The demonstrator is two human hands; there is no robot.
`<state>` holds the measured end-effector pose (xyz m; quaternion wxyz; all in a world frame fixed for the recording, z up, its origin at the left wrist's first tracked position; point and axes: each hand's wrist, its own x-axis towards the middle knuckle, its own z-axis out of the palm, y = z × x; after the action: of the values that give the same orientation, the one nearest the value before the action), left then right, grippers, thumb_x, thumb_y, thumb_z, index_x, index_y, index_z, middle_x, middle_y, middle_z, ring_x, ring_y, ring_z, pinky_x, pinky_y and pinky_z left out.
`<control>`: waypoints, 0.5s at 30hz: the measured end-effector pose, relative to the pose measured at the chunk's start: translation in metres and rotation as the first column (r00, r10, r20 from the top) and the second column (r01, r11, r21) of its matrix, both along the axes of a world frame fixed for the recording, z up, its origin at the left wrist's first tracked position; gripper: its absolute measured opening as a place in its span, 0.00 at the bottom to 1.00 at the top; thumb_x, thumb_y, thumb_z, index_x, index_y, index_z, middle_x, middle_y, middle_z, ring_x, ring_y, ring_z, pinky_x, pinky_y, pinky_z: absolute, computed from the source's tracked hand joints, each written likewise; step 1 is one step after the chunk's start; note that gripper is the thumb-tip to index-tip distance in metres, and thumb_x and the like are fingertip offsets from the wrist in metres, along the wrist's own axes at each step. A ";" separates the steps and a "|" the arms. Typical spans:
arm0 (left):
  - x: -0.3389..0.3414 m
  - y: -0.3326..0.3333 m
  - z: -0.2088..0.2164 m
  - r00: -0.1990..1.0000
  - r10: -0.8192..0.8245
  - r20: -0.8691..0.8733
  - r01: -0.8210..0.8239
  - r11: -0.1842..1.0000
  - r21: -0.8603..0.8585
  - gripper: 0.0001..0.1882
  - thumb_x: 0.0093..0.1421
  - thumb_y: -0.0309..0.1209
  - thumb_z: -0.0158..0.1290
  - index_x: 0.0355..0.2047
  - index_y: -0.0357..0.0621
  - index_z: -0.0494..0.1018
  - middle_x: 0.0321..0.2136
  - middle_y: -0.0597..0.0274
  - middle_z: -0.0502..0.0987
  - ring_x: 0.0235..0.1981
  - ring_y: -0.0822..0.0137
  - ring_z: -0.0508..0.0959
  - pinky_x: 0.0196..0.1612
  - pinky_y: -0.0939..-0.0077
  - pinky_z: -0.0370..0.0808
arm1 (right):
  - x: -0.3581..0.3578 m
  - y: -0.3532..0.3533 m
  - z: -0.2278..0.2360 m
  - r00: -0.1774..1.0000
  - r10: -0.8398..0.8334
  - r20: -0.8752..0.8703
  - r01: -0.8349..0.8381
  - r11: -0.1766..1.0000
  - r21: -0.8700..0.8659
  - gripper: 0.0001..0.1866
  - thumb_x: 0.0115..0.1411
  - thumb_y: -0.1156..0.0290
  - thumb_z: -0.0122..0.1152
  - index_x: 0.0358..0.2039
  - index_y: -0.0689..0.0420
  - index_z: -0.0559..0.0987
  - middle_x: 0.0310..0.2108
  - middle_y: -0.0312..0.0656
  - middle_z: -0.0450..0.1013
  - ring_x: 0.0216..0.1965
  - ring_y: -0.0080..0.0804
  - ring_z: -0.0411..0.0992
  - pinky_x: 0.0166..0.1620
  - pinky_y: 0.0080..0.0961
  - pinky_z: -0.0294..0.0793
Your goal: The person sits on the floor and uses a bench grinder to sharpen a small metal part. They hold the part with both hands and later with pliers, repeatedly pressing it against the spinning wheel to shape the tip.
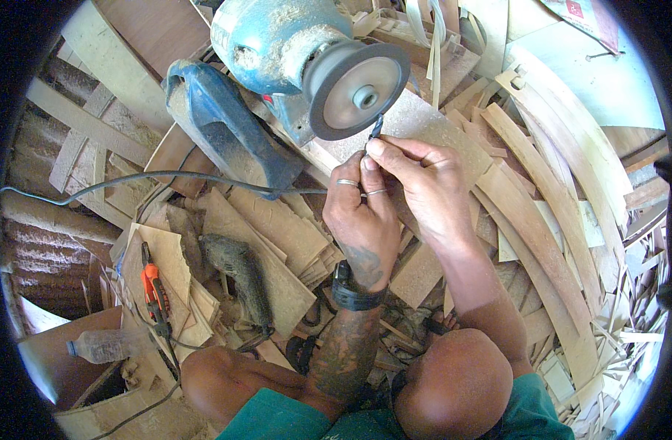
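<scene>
Both hands, L & R, fingers pinched on 1 thin dark bit touching grinder wheel.

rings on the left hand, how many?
2. Both sit on the left hand, which pinches a small dark bit together with the right hand: one ring on a nearer finger, another ring just right of it. More may be hidden.

**One head-worn fisheye, looking straight down**

The single view sits above the bench grinder and faces steeply down, close enough that the grinder fills the upper centre. Below the grinder the person's own forearms and knees enter from the lower edge. Straight wood strips right of the grinder bend toward the dark round rim.
</scene>
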<state>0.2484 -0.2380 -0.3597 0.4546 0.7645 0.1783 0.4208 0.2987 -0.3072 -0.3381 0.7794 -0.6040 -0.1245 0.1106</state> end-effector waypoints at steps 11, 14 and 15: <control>0.000 0.000 -0.002 0.999 -0.003 -0.046 0.002 1.000 -0.022 0.11 0.69 0.30 0.51 0.43 0.35 0.77 0.33 0.45 0.78 0.33 0.50 0.80 0.38 0.61 0.76 | 0.001 0.001 -0.002 0.999 0.018 -0.040 -0.016 0.999 0.043 0.11 0.64 0.72 0.65 0.41 0.67 0.84 0.32 0.37 0.79 0.32 0.19 0.74 0.37 0.18 0.76; 0.001 0.000 -0.002 1.000 0.006 -0.020 -0.006 1.000 0.002 0.11 0.69 0.31 0.51 0.43 0.35 0.77 0.32 0.46 0.78 0.33 0.50 0.80 0.38 0.61 0.76 | 0.001 0.002 -0.002 0.999 0.013 -0.040 -0.010 0.998 0.060 0.11 0.64 0.72 0.65 0.41 0.67 0.84 0.33 0.38 0.80 0.32 0.19 0.75 0.37 0.18 0.76; 0.002 0.000 -0.002 1.000 0.006 -0.009 -0.006 1.000 0.001 0.11 0.69 0.31 0.51 0.43 0.35 0.77 0.32 0.46 0.78 0.33 0.50 0.80 0.38 0.61 0.76 | 0.001 0.002 -0.002 1.000 0.004 -0.028 -0.003 0.999 0.041 0.11 0.64 0.72 0.65 0.41 0.67 0.84 0.33 0.38 0.80 0.32 0.19 0.75 0.37 0.18 0.76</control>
<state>0.2500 -0.2381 -0.3620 0.4524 0.7660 0.1823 0.4188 0.2994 -0.3056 -0.3397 0.7930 -0.5862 -0.1169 0.1179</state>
